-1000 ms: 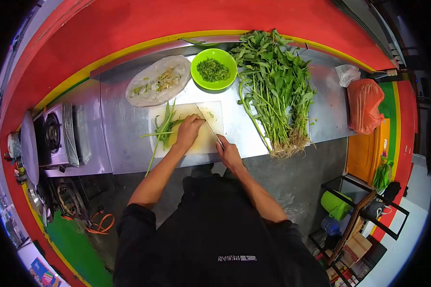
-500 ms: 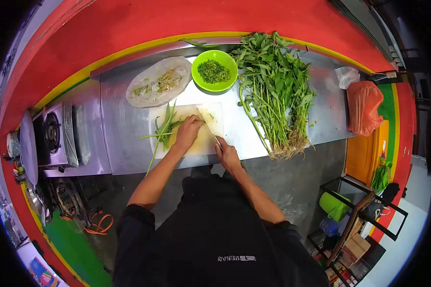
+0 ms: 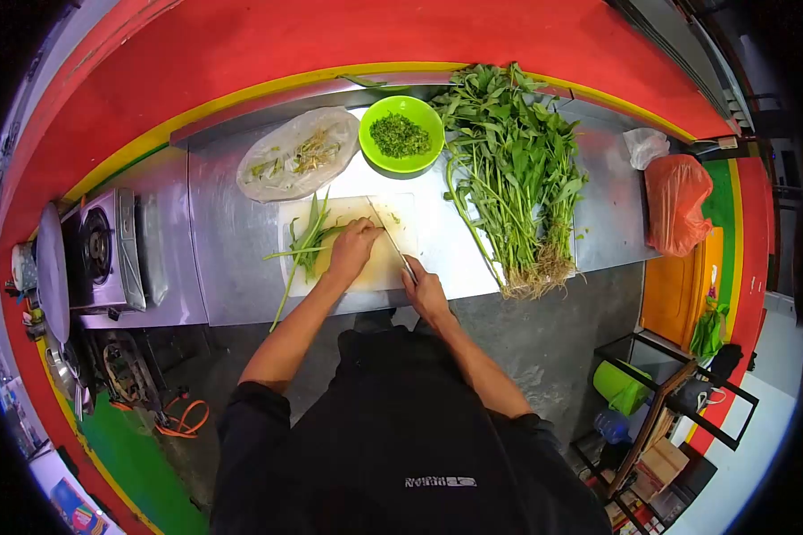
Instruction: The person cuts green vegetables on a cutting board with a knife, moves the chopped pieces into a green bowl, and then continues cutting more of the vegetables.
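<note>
On the cutting board [image 3: 393, 267] my left hand [image 3: 354, 248] is closed over green stems, with its fingertips beside the knife blade. Leafy green stalks [image 3: 307, 242] stick out to the left of that hand, one long stem hanging over the counter's front edge. My right hand [image 3: 426, 290] grips the handle of a knife [image 3: 389, 234], whose blade slants up and left across the board. A few small green bits lie by the blade. Behind the board stands a lime-green bowl [image 3: 440, 134] holding chopped greens [image 3: 400, 135].
Left of the bowl lies a clear plastic bag [image 3: 257, 178] with trimmings. A large bundle of leafy greens [image 3: 517, 160] with roots covers the counter's right part. Further right is a red plastic bag [image 3: 678, 205]. A gas stove [image 3: 107, 250] stands at the left end.
Both hands and the knife stay nearly in place at the board. The whole view has shifted down very slightly.
</note>
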`<state>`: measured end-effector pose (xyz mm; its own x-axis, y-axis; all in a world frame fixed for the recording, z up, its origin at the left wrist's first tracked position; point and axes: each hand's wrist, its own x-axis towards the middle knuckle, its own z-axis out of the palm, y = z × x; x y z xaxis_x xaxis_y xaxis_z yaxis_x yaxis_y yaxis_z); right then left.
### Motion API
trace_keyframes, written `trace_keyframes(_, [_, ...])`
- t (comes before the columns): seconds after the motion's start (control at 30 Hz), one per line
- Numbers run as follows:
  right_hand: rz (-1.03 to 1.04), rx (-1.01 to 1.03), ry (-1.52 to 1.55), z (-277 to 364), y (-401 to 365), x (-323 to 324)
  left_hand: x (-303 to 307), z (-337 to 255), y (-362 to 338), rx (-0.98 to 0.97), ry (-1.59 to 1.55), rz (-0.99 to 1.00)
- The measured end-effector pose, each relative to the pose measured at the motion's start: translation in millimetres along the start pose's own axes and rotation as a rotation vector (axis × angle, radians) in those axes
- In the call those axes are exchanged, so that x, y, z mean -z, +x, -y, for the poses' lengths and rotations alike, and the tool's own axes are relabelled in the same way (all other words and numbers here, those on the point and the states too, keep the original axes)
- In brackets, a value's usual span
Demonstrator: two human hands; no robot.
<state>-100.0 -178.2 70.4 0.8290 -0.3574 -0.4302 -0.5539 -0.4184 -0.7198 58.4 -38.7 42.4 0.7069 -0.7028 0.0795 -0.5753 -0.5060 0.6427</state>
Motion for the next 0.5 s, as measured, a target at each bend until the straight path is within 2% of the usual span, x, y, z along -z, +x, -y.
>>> trace_keyframes(0.1, [-0.068,0.078,0.003,3,4,-3,3,-2,-2,0.000,-0.001,-0.013])
trace_keyframes(0.23, [-0.015,0.033,0.103,-1,-3,-2,-4,9,-2,-0.010,-0.013,-0.026])
trace_keyframes(0.5, [-0.043,0.063,-0.057,-6,1,-6,3,-1,0,0.010,0.022,0.009])
